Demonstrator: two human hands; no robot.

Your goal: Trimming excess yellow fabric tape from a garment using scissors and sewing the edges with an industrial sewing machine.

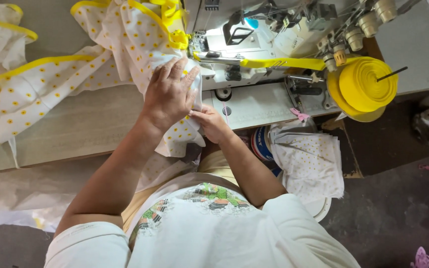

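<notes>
A person's white printed shirt fills the bottom of the view, both bare forearms reaching up toward a sewing machine (254, 44), the landmark here. Just right of the body, below the machine, a stack of white dotted cloth pieces (310, 164) rests over a round blue and white container (260, 144). The left hand (171, 94) lies flat with fingers spread, pressing white fabric with yellow dots (120, 44) against the pale table (75, 129), left of the machine's needle area. The right hand (212, 121) pinches the fabric's lower edge, fingers curled. Bare tabletop lies left of the hands. A roll of yellow binding tape (363, 84) sits at the machine's right.
</notes>
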